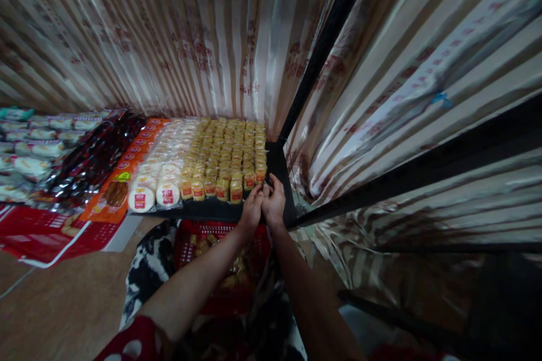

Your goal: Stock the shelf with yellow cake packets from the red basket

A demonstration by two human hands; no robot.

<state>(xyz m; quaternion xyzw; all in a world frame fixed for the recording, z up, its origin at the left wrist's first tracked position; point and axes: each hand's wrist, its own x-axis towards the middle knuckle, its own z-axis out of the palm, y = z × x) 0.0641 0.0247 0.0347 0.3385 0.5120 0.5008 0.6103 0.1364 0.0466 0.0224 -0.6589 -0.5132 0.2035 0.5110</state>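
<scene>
Here both hands, left [252,207] and right [274,201], meet at the shelf [277,166] front, fingers pinched on a small pack [266,189]. Judged: placing step; next, seat it beside the yellow packs [228,152].

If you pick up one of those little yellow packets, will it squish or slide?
The yellow packets look small, so probably light. Their shiny wrap may be a bit slippery. They stand upright in tight rows on the black shelf, so a nudge could tip neighbours. Squishiness can't be told.
</scene>
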